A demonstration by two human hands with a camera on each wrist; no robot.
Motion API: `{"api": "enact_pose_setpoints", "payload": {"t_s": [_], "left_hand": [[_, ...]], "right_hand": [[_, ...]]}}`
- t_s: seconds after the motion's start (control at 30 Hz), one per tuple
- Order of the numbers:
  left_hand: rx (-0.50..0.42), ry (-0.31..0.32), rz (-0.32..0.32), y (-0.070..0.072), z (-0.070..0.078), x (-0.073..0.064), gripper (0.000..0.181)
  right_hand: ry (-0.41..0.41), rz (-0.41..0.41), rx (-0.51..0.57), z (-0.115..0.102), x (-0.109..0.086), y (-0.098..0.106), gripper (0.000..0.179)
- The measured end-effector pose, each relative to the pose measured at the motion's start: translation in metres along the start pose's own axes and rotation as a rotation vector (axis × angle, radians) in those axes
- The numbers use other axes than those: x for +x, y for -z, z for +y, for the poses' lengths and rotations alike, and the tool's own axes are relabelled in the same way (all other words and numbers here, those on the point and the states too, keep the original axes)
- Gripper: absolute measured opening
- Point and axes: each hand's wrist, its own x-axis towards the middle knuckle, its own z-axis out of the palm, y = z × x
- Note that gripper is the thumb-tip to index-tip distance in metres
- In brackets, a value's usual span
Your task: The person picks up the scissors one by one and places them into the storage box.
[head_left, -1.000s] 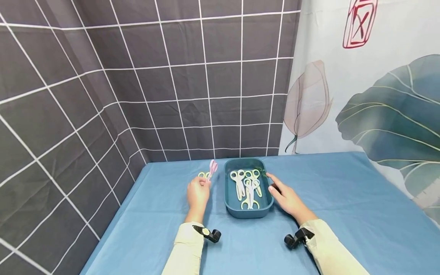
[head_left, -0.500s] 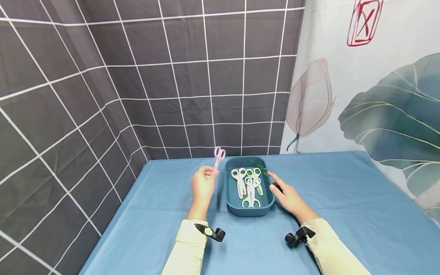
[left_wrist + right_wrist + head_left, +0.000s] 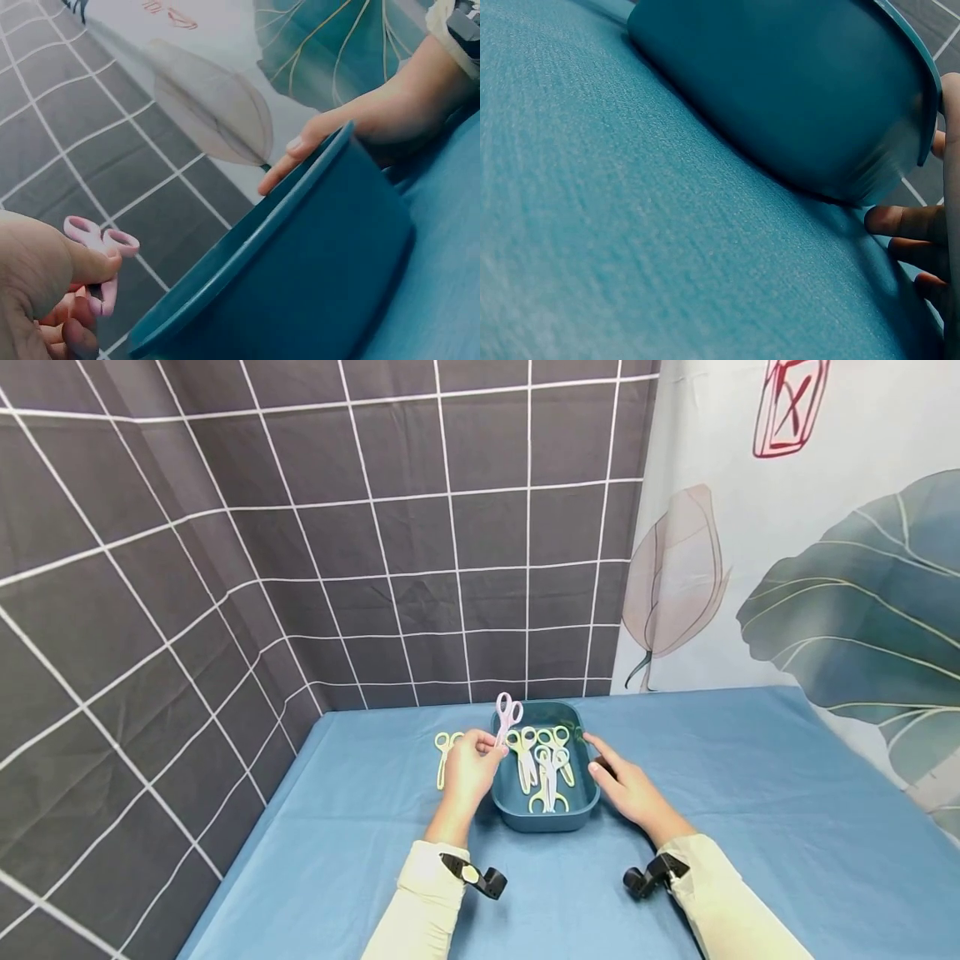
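Note:
My left hand (image 3: pixel 471 772) pinches small pink scissors (image 3: pixel 507 714) by their lower part, handle loops upward. In the head view they stand over the left rim of a dark teal bin (image 3: pixel 542 823). The left wrist view shows the pink scissors (image 3: pixel 105 251) between thumb and fingers, beside the bin (image 3: pixel 300 255). Inside the bin lie several white and yellow-green scissors (image 3: pixel 546 772). My right hand (image 3: pixel 630 789) rests against the bin's right side, fingers fairly straight, index finger and thumb at the rim. In the right wrist view, other fingers (image 3: pixel 907 223) lie outside the bin wall.
Left of the bin, yellow scissors (image 3: pixel 442 760) lie on the blue tablecloth (image 3: pixel 352 827), partly hidden by my left hand. A dark grid-patterned curtain (image 3: pixel 375 527) and a white printed curtain (image 3: pixel 690 443) stand behind the table. Each wrist carries a black camera.
My left hand has lifted the pink scissors from the left of the bin and carried them rightward to its left rim. The yellow scissors show more fully. My right hand stays at the bin.

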Motion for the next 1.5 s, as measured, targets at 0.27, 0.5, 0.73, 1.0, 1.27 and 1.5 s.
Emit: {"api": "enact_pose_setpoints", "payload": {"t_s": [0.27, 0.5, 0.73, 1.0, 1.27, 1.5], "left_hand": [[0.073, -0.04, -0.082, -0.014, 0.005, -0.004, 0.011], [0.093, -0.082, -0.104, -0.024, 0.013, -0.009, 0.01], [0.094, -0.088, -0.123, -0.037, 0.015, -0.014, 0.011], [0.172, -0.078, -0.124, -0.043, 0.022, -0.017, 0.01], [0.234, -0.056, -0.137, -0.054, 0.026, -0.01, 0.006], [0.239, -0.029, -0.191, -0.058, 0.025, -0.011, 0.011]], "right_hand": [[-0.015, -0.009, 0.005, 0.0, 0.0, -0.001, 0.053], [-0.022, -0.001, 0.006, -0.001, -0.001, 0.001, 0.053], [-0.026, -0.011, 0.011, 0.0, 0.001, 0.0, 0.053], [-0.029, -0.017, 0.004, 0.0, 0.0, 0.001, 0.053], [-0.028, -0.016, 0.006, -0.002, 0.002, 0.001, 0.052], [-0.034, -0.009, 0.01, -0.004, 0.0, 0.002, 0.052]]}}
